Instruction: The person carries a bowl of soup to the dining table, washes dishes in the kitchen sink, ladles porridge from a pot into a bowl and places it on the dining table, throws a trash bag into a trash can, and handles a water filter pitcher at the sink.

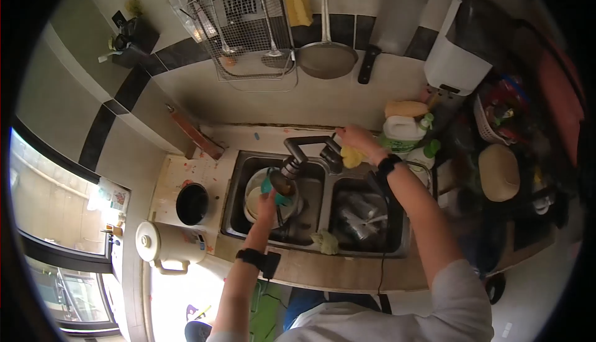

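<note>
My left hand (266, 209) is closed on the near edge of a small dark round cup or bowl (284, 185), with teal showing beside it. It is over the left sink basin (310, 221), under the black faucet (295, 155). Below the hand, pale bowls (253, 194) are stacked in that basin. My right hand (357, 142) is behind the sink by the faucet's base, fingers curled, with a yellow cloth (352, 157) hanging from it. Its fingertips are close to the faucet lever; whether they touch it is unclear.
The right basin (335, 242) holds crumpled clear plastic. A green rag (325, 242) lies on the sink's front rim. Left stand a black pot (193, 204) and a cream kettle (162, 242). Bottles (402, 132) crowd the right back. A pan (327, 60) and cleaver (397, 16) hang above.
</note>
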The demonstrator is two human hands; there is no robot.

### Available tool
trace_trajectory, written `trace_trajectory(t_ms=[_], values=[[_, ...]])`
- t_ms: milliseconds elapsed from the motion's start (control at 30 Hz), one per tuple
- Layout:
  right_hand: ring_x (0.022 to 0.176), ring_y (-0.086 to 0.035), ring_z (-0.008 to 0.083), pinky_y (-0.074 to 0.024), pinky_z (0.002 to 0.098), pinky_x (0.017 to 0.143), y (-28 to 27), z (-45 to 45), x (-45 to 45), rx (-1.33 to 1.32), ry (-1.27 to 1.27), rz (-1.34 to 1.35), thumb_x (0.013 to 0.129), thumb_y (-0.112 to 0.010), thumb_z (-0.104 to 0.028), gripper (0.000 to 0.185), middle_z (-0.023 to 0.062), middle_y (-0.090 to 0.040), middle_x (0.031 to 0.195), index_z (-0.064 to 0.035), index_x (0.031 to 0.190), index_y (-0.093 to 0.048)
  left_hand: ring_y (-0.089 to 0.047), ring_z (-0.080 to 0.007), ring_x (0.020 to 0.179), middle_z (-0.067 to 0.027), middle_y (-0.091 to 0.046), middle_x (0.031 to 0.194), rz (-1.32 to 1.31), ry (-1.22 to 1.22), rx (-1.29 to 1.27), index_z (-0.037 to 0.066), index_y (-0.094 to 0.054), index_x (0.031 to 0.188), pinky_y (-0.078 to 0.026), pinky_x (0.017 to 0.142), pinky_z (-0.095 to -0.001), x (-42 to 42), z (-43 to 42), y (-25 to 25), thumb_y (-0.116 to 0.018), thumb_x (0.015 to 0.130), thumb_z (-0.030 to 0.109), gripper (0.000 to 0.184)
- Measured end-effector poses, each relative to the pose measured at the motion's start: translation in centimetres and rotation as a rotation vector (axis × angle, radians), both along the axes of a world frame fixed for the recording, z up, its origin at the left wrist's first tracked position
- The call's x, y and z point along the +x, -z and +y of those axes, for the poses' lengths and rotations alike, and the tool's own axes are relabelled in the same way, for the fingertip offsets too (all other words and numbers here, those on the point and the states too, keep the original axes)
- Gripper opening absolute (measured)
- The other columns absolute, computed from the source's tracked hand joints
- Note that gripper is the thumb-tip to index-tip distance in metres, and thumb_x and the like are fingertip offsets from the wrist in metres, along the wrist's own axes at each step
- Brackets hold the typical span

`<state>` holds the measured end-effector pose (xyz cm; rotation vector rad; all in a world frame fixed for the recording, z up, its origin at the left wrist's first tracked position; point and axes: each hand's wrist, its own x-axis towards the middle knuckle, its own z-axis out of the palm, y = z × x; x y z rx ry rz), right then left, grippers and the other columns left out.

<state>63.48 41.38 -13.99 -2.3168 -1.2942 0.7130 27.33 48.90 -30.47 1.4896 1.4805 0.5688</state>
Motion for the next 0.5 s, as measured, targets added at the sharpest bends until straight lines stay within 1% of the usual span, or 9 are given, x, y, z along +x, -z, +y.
trace_trajectory(t_ms=[33, 67, 133, 167, 267, 300, 367, 400, 500], values=[[0.091, -0.058, 0.0409, -0.0439, 0.0450, 0.080, -0.2, 1.2, -0.2, -0.004, 0.025, -0.021, 0.087, -0.049, -0.039, 0.046, 0.0242, -0.063, 0.094, 0.0042, 0.093, -0.064, -0.055, -0.0231, 0.076, -0.0102, -0.059, 0.090, -0.208, -0.084, -0.211, -0.001, -0.053, 0.105, -0.043, 0.068, -0.0396, 0.5, -1.5, -4.8, -0.055, 0.089, 0.031, 0.036], [0.091, -0.059, 0.0404, -0.0440, 0.0442, 0.080, -0.3, 2.3, -0.4, -0.013, 0.023, -0.035, 0.086, -0.052, -0.040, 0.048, 0.0245, -0.063, 0.094, 0.0053, 0.093, -0.063, -0.055, -0.0230, 0.082, -0.0116, -0.058, 0.098, -0.424, -0.169, -0.423, -0.001, -0.052, 0.109, -0.043, 0.073, -0.0389, 1.3, -2.5, -8.0, -0.054, 0.090, 0.032, 0.038], [0.089, -0.060, 0.0392, -0.0446, 0.0426, 0.079, 2.0, 5.1, 0.8, -0.127, -0.040, 0.002, 0.081, -0.057, -0.042, 0.050, 0.0251, -0.063, 0.091, 0.0062, 0.093, -0.063, -0.049, -0.0243, 0.099, -0.0159, -0.050, 0.115, -0.675, -0.305, -0.711, -0.004, -0.043, 0.120, -0.039, 0.086, -0.0384, 3.1, -2.8, -11.1, -0.051, 0.091, 0.034, 0.049], [0.087, -0.061, 0.0386, -0.0449, 0.0417, 0.078, 3.3, 6.1, 1.4, -0.186, -0.075, 0.017, 0.079, -0.059, -0.042, 0.051, 0.0254, -0.063, 0.090, 0.0067, 0.093, -0.063, -0.046, -0.0249, 0.107, -0.0180, -0.046, 0.124, -0.806, -0.374, -0.856, -0.006, -0.039, 0.126, -0.037, 0.092, -0.0381, 3.4, -2.6, -11.6, -0.050, 0.092, 0.035, 0.055], [0.083, -0.063, 0.0360, -0.0457, 0.0397, 0.075, 5.2, 7.4, 2.2, -0.135, -0.098, 0.081, 0.073, -0.064, -0.043, 0.056, 0.0247, -0.064, 0.087, 0.0087, 0.093, -0.062, -0.034, -0.0314, 0.124, -0.0236, -0.027, 0.139, -1.041, -0.082, -0.801, -0.011, -0.021, 0.134, -0.028, 0.104, -0.0402, 2.8, -0.1, -5.6, -0.043, 0.095, 0.037, 0.066], [0.081, -0.063, 0.0354, -0.0458, 0.0397, 0.074, 5.1, 7.3, 2.2, -0.122, -0.096, 0.069, 0.073, -0.063, -0.042, 0.055, 0.0243, -0.064, 0.086, 0.0089, 0.092, -0.062, -0.034, -0.0323, 0.125, -0.0249, -0.029, 0.137, -0.950, -0.161, -0.812, -0.013, -0.020, 0.133, -0.026, 0.105, -0.0406, 3.8, -0.5, -8.4, -0.038, 0.097, 0.035, 0.063], [0.079, -0.063, 0.0342, -0.0460, 0.0396, 0.071, 4.7, 6.9, 2.2, -0.096, -0.085, 0.041, 0.071, -0.063, -0.040, 0.053, 0.0234, -0.064, 0.085, 0.0092, 0.090, -0.062, -0.046, -0.0277, 0.109, -0.0170, -0.047, 0.118, -1.004, -0.160, -0.878, -0.002, -0.039, 0.116, -0.037, 0.093, -0.0380, 5.3, 0.3, -8.2, -0.039, 0.096, 0.028, 0.036], [0.078, -0.063, 0.0334, -0.0461, 0.0393, 0.071, 5.1, 7.1, 2.2, -0.106, -0.083, 0.043, 0.071, -0.063, -0.040, 0.052, 0.0228, -0.064, 0.084, 0.0094, 0.089, -0.062, -0.053, -0.0255, 0.101, -0.0130, -0.056, 0.108, -1.028, -0.158, -0.914, 0.003, -0.048, 0.107, -0.043, 0.087, -0.0367, 5.9, 0.3, -8.1, -0.039, 0.096, 0.024, 0.026], [0.075, -0.063, 0.0313, -0.0462, 0.0384, 0.070, 5.2, 7.4, 2.5, -0.144, -0.060, 0.070, 0.070, -0.062, -0.039, 0.051, 0.0213, -0.064, 0.082, 0.0097, 0.086, -0.062, -0.051, -0.0217, 0.100, -0.0105, -0.054, 0.109, -1.195, 0.009, -0.776, 0.002, -0.048, 0.109, -0.039, 0.088, -0.0393, 7.9, 0.0, -7.7, -0.036, 0.096, 0.024, 0.028]])
